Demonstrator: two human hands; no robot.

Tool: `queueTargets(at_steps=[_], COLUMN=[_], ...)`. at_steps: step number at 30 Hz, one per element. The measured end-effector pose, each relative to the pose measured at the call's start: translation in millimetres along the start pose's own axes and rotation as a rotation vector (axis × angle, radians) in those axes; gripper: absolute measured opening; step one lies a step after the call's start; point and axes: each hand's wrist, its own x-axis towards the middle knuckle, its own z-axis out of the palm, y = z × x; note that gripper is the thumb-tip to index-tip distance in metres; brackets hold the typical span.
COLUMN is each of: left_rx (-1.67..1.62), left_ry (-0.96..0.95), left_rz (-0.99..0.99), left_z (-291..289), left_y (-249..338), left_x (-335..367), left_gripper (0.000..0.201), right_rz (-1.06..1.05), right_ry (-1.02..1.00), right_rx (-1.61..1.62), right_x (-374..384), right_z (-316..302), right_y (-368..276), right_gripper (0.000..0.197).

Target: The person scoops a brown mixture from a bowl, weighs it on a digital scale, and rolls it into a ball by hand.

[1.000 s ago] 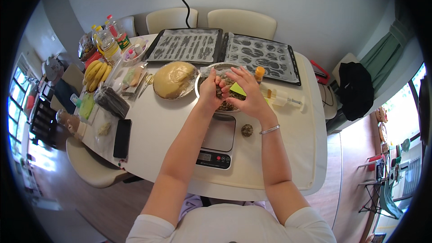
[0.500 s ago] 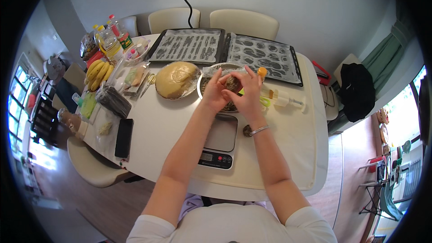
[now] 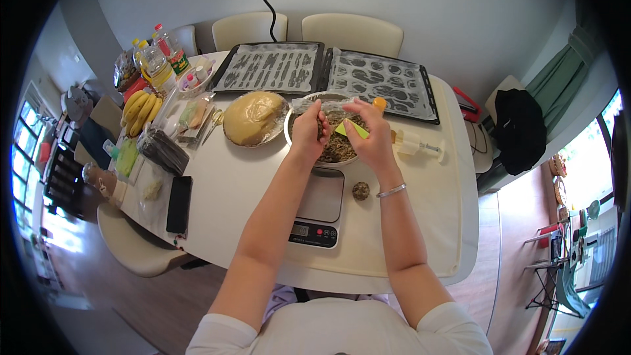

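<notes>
My left hand (image 3: 309, 135) is curled around a dark, crumbly lump of filling (image 3: 321, 126) above the left part of a white bowl (image 3: 289, 118); fingers hide most of the lump. Brown chopped filling (image 3: 336, 150) covers the bowl's inside. Over the bowl's right side, my right hand (image 3: 372, 139) has its thumb and fingers apart. Its thumb overlaps a lime-green scraper (image 3: 352, 129), with no clear grip on it. One rounded ball of filling (image 3: 360, 190) rests on the table to the right of a kitchen scale (image 3: 320, 198), whose plate is bare.
Left of the bowl sits a wrapped mound of tan dough (image 3: 255, 118). Two lined baking trays (image 3: 273, 69) lie at the back. A cream plunger press (image 3: 414, 144) is at the right. Bananas (image 3: 140, 112), oil bottles (image 3: 156, 66) and a black phone (image 3: 179, 204) occupy the left side.
My hands have parted: both were around the lump, and now only the left holds it. The right has shifted right, exposing more of the green scraper and the filling. The view has shifted slightly.
</notes>
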Motion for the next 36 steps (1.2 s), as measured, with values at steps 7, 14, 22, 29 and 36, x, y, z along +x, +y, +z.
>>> queueTargets(at_steps=[7, 14, 22, 29, 36], left_rx=[0.251, -0.044, -0.011, 0.030, 0.386], left_ry=[-0.034, -0.115, -0.115, -0.125, -0.028], left_rz=[0.148, 0.029, 0.141, 0.178, 0.207], left_z=[26.0, 11.1, 7.5, 7.5, 6.4], left_y=[7.5, 17.9, 3.9, 4.7, 4.4], left_x=[-23.7, -20.8, -25.4, -26.0, -20.9], left_gripper=[0.075, 0.068, 0.050, 0.055, 0.040], right_rz=[0.023, 0.096, 0.224, 0.245, 0.259], right_ry=[-0.160, 0.119, 0.207, 0.211, 0.198], right_rx=[-0.045, 0.216, 0.480, 0.534, 0.448], right_x=[-4.2, -2.4, -3.3, -3.8, -7.7], right_z=[14.3, 17.4, 17.9, 20.8, 27.0], right_y=[-2.0, 11.4, 15.1, 14.3, 23.0], right_gripper=[0.040, 0.048, 0.038, 0.036, 0.038])
